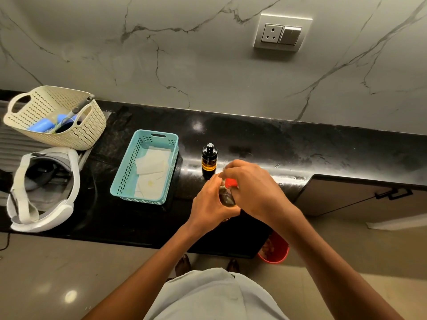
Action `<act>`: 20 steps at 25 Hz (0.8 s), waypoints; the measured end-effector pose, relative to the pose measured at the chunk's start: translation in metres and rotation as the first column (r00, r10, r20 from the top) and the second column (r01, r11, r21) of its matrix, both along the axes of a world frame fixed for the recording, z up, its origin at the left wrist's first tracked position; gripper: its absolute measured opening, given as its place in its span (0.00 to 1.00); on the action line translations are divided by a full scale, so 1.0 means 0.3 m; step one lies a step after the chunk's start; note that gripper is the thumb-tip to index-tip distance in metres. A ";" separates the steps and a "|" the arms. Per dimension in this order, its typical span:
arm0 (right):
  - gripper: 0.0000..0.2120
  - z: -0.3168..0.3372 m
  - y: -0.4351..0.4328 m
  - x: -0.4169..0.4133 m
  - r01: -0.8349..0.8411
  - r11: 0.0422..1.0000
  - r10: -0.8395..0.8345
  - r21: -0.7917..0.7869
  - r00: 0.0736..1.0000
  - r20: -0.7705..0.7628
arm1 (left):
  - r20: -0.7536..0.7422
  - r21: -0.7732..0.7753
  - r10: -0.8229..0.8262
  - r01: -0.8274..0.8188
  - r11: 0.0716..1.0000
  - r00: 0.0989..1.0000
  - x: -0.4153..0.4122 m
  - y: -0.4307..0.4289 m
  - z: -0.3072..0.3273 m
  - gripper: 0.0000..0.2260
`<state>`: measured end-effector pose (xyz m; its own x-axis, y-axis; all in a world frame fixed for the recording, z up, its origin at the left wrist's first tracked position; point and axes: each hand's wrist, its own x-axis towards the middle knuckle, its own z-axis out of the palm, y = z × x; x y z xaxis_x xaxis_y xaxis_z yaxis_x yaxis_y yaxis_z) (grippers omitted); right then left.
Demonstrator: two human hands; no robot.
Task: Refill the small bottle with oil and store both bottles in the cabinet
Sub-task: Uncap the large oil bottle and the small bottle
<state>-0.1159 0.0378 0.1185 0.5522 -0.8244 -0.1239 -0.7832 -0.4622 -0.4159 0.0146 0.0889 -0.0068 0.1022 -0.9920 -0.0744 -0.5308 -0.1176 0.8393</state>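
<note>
Held in both hands above the front part of the counter: clear round oil bottle (227,197), long axis close to vertical, seen steeply from above and so foreshortened, neck end up and leaning slightly towards the wall. Shows dark amber-brown through the clear wall. Topped by a red cap (231,182), only partly visible between the fingers. Left hand (211,203) wrapped round the body from the left, fingers and thumb curled about it. Right hand (253,187) arched over the top, fingertips closed on the red cap. Screwed on or loose: cannot tell.

Just beyond the fingertips, small dark glass bottle with a black pump top (209,161). Stands upright on the glossy black stone counter (300,146), long axis vertical, pump head up, with a band of amber liquid across the middle of the body.

To its left, a teal perforated plastic tray (122,176) lined with white paper sheets (151,172). Farther left, a cream perforated plastic basket (90,135) holding blue items and a grey-handled tool, and in front of it a white and grey headset (74,176). At right, below the counter edge, a beige cabinet door with a black handle (346,197). Under the counter's front edge, a red bucket (277,252) on the pale floor. Behind, grey-veined marble wall with a socket and switch plate (280,33).
</note>
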 end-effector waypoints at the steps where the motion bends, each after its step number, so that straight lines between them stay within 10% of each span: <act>1: 0.17 -0.001 0.003 0.002 0.023 0.999 -0.023 -0.029 1.000 -0.001 | -0.009 -0.010 -0.005 0.005 1.000 1.000 0.001 0.002 0.001 0.35; 5: 0.22 -0.018 0.005 0.012 0.181 0.975 -0.192 -0.126 0.978 -0.081 | -0.031 -0.038 -0.036 0.035 0.999 0.999 0.000 0.001 0.011 0.42; 13: 0.11 0.015 -0.023 0.004 0.024 0.999 -0.027 -0.036 0.997 -0.075 | -0.031 -0.003 -0.023 0.023 1.000 0.999 0.000 0.004 0.022 0.33; 20: 0.11 -0.107 -0.040 -0.146 0.265 0.953 -0.301 0.144 0.799 0.520 | -0.051 -0.031 -0.025 0.023 0.999 0.998 0.001 0.005 0.011 0.37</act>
